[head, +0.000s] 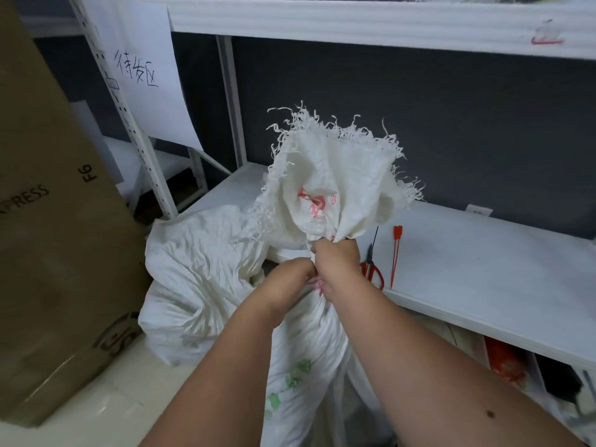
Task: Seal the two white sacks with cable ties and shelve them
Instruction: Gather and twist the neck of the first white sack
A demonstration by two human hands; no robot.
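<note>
Hands bunch the neck of a woven sack

Cardboard fills the left edge: a tall brown box (pixel 48 221), flat-sided, with black print. White metal shelving (pixel 354 22) runs across the back, and its lower shelf (pixel 483 269) is a smooth, pale board. Two white sacks of coarse woven plastic stand on the floor in front of that shelf. The far sack (pixel 200 279) slumps beside the box, deeply creased. The near sack (pixel 322 350) carries green print low down and red print higher up; its mouth flares above the grip into a ragged, frayed fringe. A sheet of paper (pixel 145 69) with handwritten characters hangs from the shelving upright. Both forearms reach forward and meet at the near sack's neck. The left hand (pixel 290 275) is curled tight around the gathered cloth, and the right hand (pixel 338 256) is clenched on it just above, knuckles touching. Red-handled scissors (pixel 372 266) and a thin red cable tie (pixel 395 253) lie on the lower shelf just right of the hands
</note>
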